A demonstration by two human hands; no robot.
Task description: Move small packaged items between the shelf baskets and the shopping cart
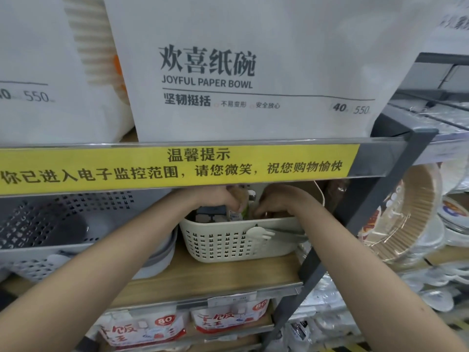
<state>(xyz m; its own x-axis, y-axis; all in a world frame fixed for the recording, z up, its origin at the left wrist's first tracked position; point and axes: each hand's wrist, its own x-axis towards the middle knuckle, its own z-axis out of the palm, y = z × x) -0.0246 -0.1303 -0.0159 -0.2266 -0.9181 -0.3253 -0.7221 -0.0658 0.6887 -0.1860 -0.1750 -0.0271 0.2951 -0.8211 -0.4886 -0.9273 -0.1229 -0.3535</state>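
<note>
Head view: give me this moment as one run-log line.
stage: reaching into cream basket | left hand: grips small package | right hand: inside basket, grasp unclear | cart: not in view

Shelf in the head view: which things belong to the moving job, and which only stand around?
Job: cream basket; small bottle held by left hand; right hand reaching in.
Around: grey basket; paper bowl pack; yellow notice strip; paper plates.

A matt perforated plastic basket [228, 240] sits on a smooth wood-look shelf [203, 278] with grey metal uprights [355, 224].
</note>
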